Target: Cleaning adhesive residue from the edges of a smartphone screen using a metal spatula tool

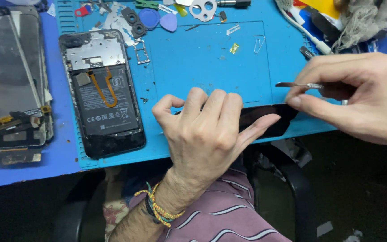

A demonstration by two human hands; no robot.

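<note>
My left hand [204, 130] presses down on a black phone panel [265, 118] lying at the near edge of the blue work mat [202, 58]; most of the panel is hidden under the palm. My right hand [359, 96] pinches metal tweezers [298, 85] whose tip points left, just above the panel's right end. An opened phone [101, 92] with its battery and an orange flex cable exposed lies on the mat's left side.
Removed screens and flex parts [10, 80] are stacked at far left. Picks, small metal plates and screws [157, 18] are scattered along the mat's far edge. A cloth, a white pen and other tools [337, 22] crowd the far right corner.
</note>
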